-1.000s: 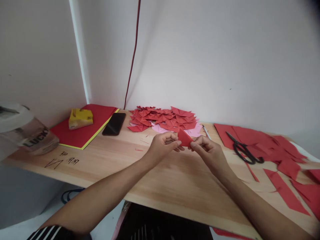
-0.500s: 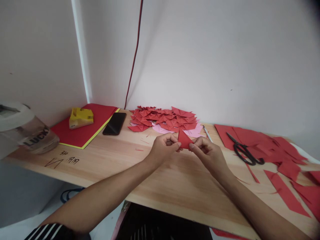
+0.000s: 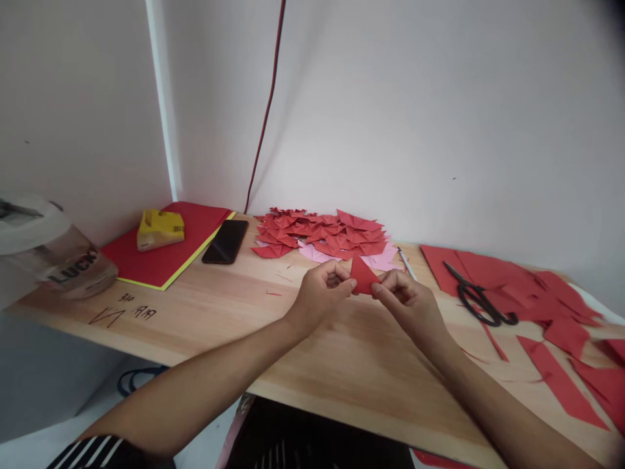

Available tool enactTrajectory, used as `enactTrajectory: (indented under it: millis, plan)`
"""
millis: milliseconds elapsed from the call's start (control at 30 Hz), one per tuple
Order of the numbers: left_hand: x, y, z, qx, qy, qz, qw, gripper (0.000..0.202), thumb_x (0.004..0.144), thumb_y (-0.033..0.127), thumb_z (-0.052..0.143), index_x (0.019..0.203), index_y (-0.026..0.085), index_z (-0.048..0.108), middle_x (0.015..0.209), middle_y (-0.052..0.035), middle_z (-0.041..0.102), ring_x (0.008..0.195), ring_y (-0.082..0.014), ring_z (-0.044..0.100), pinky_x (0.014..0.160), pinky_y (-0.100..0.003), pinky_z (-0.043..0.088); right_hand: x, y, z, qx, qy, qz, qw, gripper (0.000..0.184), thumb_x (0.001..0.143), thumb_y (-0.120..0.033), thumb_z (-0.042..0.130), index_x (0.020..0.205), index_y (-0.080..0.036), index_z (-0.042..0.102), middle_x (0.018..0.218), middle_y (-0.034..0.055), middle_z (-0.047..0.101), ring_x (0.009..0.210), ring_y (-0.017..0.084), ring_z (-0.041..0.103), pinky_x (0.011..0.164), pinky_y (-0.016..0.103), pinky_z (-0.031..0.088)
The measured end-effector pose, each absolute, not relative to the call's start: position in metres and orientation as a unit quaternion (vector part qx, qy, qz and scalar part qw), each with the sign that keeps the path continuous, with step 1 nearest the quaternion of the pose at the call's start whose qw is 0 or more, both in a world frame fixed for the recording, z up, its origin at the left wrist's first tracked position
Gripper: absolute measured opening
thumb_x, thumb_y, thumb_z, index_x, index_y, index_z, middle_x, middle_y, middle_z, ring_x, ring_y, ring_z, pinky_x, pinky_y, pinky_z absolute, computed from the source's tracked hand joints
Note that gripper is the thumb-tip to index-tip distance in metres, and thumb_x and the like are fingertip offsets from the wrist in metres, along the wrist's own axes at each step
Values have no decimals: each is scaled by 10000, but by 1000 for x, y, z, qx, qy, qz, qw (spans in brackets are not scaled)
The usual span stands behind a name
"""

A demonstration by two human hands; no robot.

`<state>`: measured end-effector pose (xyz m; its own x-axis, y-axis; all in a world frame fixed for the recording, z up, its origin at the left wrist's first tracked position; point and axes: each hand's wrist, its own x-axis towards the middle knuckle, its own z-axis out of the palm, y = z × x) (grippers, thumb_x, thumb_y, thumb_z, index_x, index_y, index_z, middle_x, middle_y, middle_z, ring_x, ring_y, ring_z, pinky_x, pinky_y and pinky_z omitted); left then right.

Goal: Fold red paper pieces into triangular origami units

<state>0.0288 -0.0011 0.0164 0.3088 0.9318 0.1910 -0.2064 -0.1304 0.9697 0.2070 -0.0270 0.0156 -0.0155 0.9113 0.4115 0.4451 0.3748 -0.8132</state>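
Between my two hands is a small red folded paper (image 3: 364,276), roughly a triangle with its point up, held above the wooden table. My left hand (image 3: 323,292) pinches its left corner between thumb and fingers. At the lower right corner, my right hand (image 3: 409,303) grips it the same way. Just behind my hands lies a pile of folded red paper pieces (image 3: 325,231), with some pink folded paper (image 3: 383,259) under its front and right side. How the underside of the held paper is folded cannot be seen.
Black-handled scissors (image 3: 478,301) rest on red paper sheets (image 3: 517,286) at right, near a pen (image 3: 406,263) and cut strips (image 3: 561,384). Leftward are a phone (image 3: 225,241), a yellow packet (image 3: 160,229) on red sheets (image 3: 195,221), and a clear cup (image 3: 53,254) by the table's left edge.
Almost nothing differs. The whole view has shifted slightly, and both hands keep their pinch on the red paper.
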Motion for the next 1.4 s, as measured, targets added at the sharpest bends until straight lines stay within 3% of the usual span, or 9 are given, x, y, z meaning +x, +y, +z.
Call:
enactTrajectory:
  millis: [133,300,800,1133,1233,1300,1400]
  plan:
    - [29,1,16,558,314,495,588,187,747,243,684,764,153,521,671,23,571,612,-86,551,623,-223,423,207,-27,15,-492,-682,237,487,249,829,-296,615,618,-203,522,654,7,574,579,113,519,528,237,394]
    - [27,4,12,554,321,487,594,349,758,259,694,1043,152,523,722,20,600,655,-93,558,659,-227,424,208,-26,13,-486,-686,244,483,248,838,-291,617,627,-208,516,682,9,584,619,124,541,560,246,415]
    - [26,8,11,529,323,469,629,295,698,337,756,856,128,621,687,5,627,600,-92,568,640,-234,456,208,-26,12,-507,-684,250,461,283,843,-383,607,632,-211,532,685,20,604,601,137,531,550,266,411]
    - [25,8,10,543,334,475,606,218,749,322,697,814,125,628,679,8,604,582,-83,545,605,-217,449,207,-26,9,-503,-680,280,454,281,857,-385,600,647,-211,533,678,9,590,614,134,532,575,263,415]
    - [25,8,10,548,336,476,600,209,760,327,684,793,127,630,703,-5,617,608,-88,549,612,-217,454,208,-24,2,-500,-666,328,447,240,866,-414,601,753,-210,544,694,5,593,630,138,546,585,263,423]
    - [25,8,10,551,333,477,598,206,763,324,675,797,125,637,726,-17,627,635,-97,555,616,-218,456,208,-23,-2,-485,-651,371,450,219,870,-419,602,916,-213,545,715,-8,588,658,140,562,601,258,433]
    - [26,8,9,558,325,474,598,187,760,308,668,792,127,639,722,-14,618,640,-99,550,612,-218,445,208,-22,-5,-469,-650,396,447,385,892,-429,570,1200,-219,475,754,-16,576,681,143,564,595,252,431]
